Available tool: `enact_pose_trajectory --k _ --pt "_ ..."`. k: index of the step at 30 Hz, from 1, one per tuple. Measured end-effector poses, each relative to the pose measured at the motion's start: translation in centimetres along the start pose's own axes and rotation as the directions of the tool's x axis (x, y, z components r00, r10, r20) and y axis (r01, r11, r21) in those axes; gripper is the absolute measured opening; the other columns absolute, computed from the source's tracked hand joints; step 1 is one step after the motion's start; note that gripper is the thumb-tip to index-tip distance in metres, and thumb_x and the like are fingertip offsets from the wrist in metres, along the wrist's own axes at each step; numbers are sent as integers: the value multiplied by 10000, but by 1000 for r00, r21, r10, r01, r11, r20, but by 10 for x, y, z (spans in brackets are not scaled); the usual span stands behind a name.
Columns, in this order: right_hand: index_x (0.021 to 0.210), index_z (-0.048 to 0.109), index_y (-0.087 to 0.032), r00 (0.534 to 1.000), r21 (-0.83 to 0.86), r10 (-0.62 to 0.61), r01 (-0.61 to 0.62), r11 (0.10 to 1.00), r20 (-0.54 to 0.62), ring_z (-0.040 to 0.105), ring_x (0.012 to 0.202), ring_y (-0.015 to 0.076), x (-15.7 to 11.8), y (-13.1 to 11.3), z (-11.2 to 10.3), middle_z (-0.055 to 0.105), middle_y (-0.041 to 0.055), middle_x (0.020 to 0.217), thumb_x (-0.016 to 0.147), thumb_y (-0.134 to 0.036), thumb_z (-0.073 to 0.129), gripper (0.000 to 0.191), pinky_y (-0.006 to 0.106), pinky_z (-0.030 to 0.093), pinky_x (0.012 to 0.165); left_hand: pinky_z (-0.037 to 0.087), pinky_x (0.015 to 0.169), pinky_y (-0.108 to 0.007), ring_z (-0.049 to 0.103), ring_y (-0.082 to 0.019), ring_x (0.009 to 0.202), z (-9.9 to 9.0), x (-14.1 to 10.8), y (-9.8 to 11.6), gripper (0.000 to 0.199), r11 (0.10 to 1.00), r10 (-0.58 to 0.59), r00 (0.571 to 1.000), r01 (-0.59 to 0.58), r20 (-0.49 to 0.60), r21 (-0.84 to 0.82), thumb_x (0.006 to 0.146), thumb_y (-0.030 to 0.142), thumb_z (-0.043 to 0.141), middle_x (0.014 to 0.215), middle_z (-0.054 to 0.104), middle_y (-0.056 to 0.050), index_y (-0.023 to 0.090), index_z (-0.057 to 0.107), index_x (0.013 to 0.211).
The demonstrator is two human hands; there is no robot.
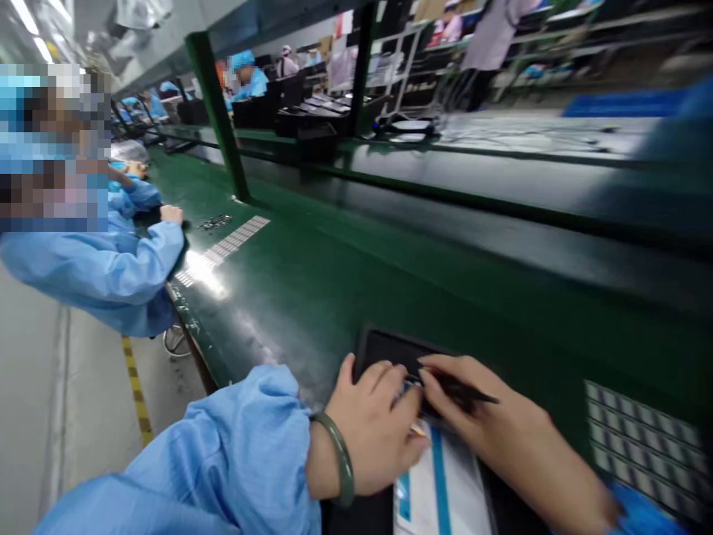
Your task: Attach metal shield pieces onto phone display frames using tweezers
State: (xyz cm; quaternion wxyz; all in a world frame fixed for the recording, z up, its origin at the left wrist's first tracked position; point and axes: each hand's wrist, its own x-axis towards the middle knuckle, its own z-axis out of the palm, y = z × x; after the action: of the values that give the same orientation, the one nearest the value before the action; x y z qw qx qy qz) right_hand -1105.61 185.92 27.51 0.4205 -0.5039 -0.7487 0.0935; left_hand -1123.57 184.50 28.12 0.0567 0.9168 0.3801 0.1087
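Observation:
A flat black casing, like an opened tablet, lies on the green bench under both hands. Inside its near part is a white pack with blue stripes, like a battery. My left hand wears a green bangle; its bent fingers hold the casing, with thumb and index finger close together over the pack's upper end. Pinched in my right hand is a slim dark tool that looks like black tweezers, its tip hidden near the left fingertips. Motion blur hides the small parts between the hands.
A sheet of small pale labels or pads lies right of my right hand. Another such sheet and small dark parts are further left, near a co-worker's hand. A green post and raised shelf stand behind.

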Motion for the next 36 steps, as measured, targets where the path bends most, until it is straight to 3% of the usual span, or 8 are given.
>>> enact_pose_trajectory --k 3,6,8,21,36 --pt "930 605 -244 992 -34 127 -126 991 21 675 729 204 -5 -8 -1 681 51 842 847 -401 520 197 343 567 650 308 1055 -566 327 -228 1300 0 -3 0 474 1000 -3 1000 3 20 -14 912 422 383 1401 408 -79 179 383 1319" --pt "952 575 -219 922 153 379 -365 918 -75 677 679 185 -10 -8 -1 671 34 803 829 -383 572 206 308 568 597 299 1056 -568 327 -237 1303 -1 -6 -1 452 1000 -6 999 7 35 -16 909 401 404 1397 415 -78 196 398 1312" --pt "956 564 -208 886 277 454 -415 867 -94 678 677 182 -12 -9 1 667 31 791 823 -385 586 223 306 571 612 298 1056 -563 331 -242 1301 -2 -8 -1 448 1000 -3 999 4 43 -8 907 385 414 1395 419 -79 198 400 1314" --pt "890 593 -205 941 126 330 -319 939 -76 656 717 160 -9 -24 7 666 34 849 832 -298 561 113 275 544 632 313 1043 -559 352 -258 1290 -4 -12 -4 445 999 15 999 -17 51 35 914 365 392 1385 430 -104 181 407 1319" --pt "885 592 -210 945 80 315 -308 948 -84 658 708 163 -10 -24 6 673 39 859 840 -301 546 111 281 551 632 315 1039 -552 366 -266 1278 -3 -12 -3 444 999 20 999 -21 30 33 911 365 401 1380 436 -107 181 420 1314"
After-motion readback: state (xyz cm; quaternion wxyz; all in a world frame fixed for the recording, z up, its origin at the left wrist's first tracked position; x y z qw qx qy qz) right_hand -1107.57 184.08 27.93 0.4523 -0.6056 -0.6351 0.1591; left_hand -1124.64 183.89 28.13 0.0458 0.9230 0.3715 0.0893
